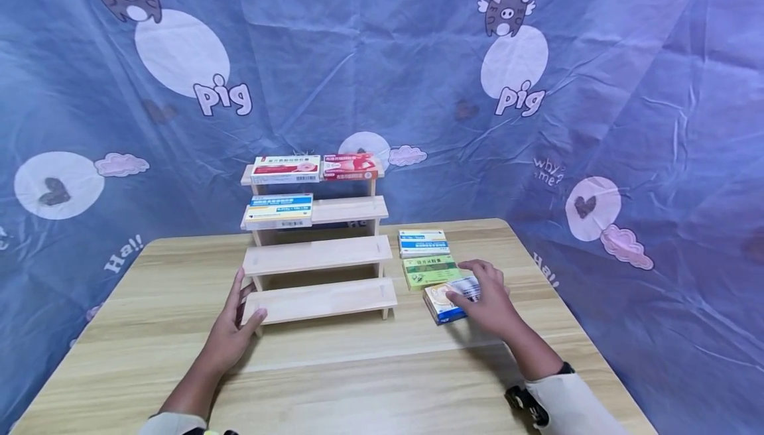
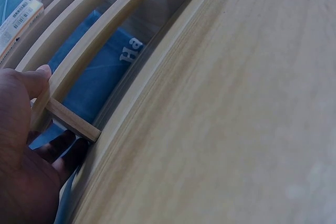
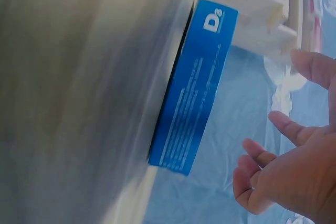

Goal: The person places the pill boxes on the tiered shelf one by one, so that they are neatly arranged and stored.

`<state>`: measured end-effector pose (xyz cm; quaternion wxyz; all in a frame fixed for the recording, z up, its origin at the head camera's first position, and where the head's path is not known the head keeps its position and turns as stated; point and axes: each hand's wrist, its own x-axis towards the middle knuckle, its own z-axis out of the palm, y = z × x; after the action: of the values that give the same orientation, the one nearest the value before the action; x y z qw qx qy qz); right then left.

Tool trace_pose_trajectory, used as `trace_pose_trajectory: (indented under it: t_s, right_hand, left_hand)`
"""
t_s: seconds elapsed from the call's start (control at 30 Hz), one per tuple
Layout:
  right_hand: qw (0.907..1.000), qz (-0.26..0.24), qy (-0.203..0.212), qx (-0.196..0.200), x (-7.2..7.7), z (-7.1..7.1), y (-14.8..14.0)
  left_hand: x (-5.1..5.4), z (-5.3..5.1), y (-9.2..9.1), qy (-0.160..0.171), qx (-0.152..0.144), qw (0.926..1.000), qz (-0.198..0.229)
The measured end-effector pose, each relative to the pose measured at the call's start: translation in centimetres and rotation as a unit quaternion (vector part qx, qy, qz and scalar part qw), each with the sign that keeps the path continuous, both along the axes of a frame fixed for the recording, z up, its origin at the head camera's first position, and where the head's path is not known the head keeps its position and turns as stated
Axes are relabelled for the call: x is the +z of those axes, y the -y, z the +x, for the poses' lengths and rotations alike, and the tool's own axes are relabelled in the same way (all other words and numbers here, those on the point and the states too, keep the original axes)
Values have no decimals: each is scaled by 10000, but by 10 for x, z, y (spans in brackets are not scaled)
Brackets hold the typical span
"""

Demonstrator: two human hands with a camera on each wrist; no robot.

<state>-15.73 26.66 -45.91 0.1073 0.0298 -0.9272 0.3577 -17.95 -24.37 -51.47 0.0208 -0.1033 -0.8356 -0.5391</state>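
hands differed: the left hand (image 1: 231, 332) pinched the lower left end of the wooden rack (image 1: 322, 302), while the right hand (image 1: 488, 299), loosely spread and holding nothing, hovered over the blue-and-white box (image 1: 440, 298) on the bench (image 1: 334, 382), right of the rack. a level pinch across its edges seemed best, sparing the green box (image 1: 428, 272) just behind.

The rack (image 1: 318, 254) is matt wood, the boxes (image 1: 279, 208) smooth card, the backdrop (image 1: 370, 63) creased cloth.

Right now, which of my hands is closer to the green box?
Your right hand: it hovers over the blue-sided box, near the green box's right end. Your left hand is farther off, at the wooden rack's left end.
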Motion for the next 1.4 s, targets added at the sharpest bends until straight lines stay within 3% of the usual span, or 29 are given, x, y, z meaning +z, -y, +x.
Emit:
trace_pose_trajectory:
  t_s: [0.3, 0.4, 0.57, 0.73, 0.83, 1.0, 1.4]
  right_hand:
    - [9988, -447, 108, 170, -14, -4, -33]
    - [9956, -808, 398, 253, -21, -10, -45]
    - [9783, -1650, 1178, 433, -31, -16, -64]
    - [9610, -2258, 1409, 754, -38, -19, -76]
    - [9592, -2276, 1350, 997, -42, -20, -79]
    - [9651, -1971, 1174, 1261, -47, -21, -78]
    - [9725, -1646, 1171, 1163, -49, -20, -74]
  left_hand:
    - [-3, -1, -3, -71, 16, 9999, -75]
    - [-3, -2, -2, -41, -2, 10000, -23]
    - [-2, -1, 0, 29, -10, 10000, 34]
    - [-2, -2, -1, 31, 0, 10000, 56]
    - [-2, -2, -1, 8, 1, 10000, 60]
    - [-3, -1, 0, 0, 5, 10000, 67]
    - [-3, -1, 1, 29, 14, 10000, 75]
